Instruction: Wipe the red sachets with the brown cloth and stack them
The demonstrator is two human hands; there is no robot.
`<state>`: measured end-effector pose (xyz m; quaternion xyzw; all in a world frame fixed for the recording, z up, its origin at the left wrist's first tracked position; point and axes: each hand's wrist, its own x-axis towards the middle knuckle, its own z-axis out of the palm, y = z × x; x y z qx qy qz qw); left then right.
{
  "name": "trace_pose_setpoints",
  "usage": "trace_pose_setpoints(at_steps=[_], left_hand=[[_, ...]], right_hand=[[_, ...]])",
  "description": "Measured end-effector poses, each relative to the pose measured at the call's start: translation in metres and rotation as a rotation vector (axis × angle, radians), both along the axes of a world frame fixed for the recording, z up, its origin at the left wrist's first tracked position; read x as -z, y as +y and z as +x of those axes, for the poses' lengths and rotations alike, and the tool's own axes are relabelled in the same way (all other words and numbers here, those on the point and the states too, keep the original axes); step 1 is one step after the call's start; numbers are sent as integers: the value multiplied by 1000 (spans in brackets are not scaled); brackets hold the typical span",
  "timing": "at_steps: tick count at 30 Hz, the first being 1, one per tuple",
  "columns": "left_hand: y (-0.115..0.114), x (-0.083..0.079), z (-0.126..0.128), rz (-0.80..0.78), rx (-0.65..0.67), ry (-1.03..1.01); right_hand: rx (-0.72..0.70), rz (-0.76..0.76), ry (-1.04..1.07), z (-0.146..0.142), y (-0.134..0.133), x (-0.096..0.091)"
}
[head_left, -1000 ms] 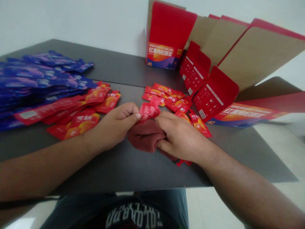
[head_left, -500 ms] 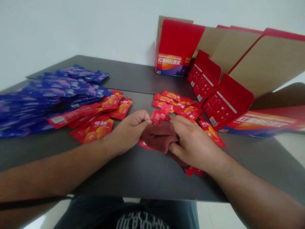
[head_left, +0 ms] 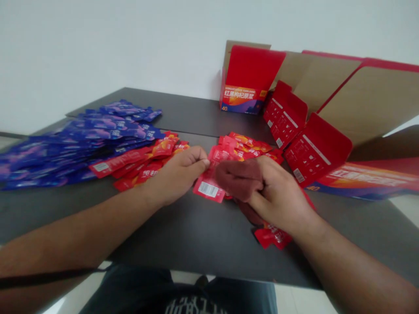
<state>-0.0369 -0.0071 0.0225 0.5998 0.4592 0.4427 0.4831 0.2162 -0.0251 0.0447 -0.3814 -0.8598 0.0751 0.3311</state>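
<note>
My left hand (head_left: 178, 174) pinches the top edge of a red sachet (head_left: 208, 185) that hangs down with its white label facing me. My right hand (head_left: 278, 192) is closed on a dark red cloth (head_left: 238, 179), which is pressed against the sachet's right side. Both hands are over the middle of the dark grey table (head_left: 183, 235). More red sachets (head_left: 252, 146) lie in a loose heap just behind my hands, and a few red sachets (head_left: 273, 235) show under my right wrist.
A pile of red sachets (head_left: 144, 159) and a large spread of blue sachets (head_left: 81, 139) lie on the left. An open red box (head_left: 245, 85) stands at the back. Flattened red box blanks (head_left: 314, 144) and tall cardboard flaps (head_left: 369, 100) lean at the right.
The sachet has unfolded from a bunched state at my fingertips to hanging flat, label showing. My right hand with the cloth has slid up against it. The view has tilted upward.
</note>
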Motion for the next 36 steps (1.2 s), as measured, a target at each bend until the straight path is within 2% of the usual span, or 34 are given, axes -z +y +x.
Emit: trace_pose_setpoints(at_steps=[2, 6, 8, 10, 13, 16, 19, 22, 26, 32, 36], left_hand=[[3, -19, -14, 99, -71, 134], [9, -65, -47, 467, -269, 822], [13, -81, -60, 480, -334, 1038], [17, -89, -70, 457, -365, 1197], [25, -85, -83, 471, -332, 1323], [35, -68, -94, 515, -295, 1267], [48, -50, -96, 468, -291, 1265], [57, -39, -90, 392, -278, 1439], [65, -34, -78, 198, -250, 1680], [75, -28, -75, 115, -202, 1701], [68, -39, -72, 95, -206, 1712]], right_hand=[[99, 41, 63, 6, 8, -1], [126, 58, 68, 10, 21, 5], [117, 38, 34, 9, 25, 11], [111, 39, 34, 7, 28, 16], [114, 49, 51, 5, 30, 19], [119, 45, 45, 5, 30, 18], [114, 31, 24, 5, 29, 17], [108, 22, 10, 4, 29, 18], [97, 50, 37, 3, 31, 19], [86, 42, 52, 3, 29, 16], [98, 66, 98, 6, 32, 13]])
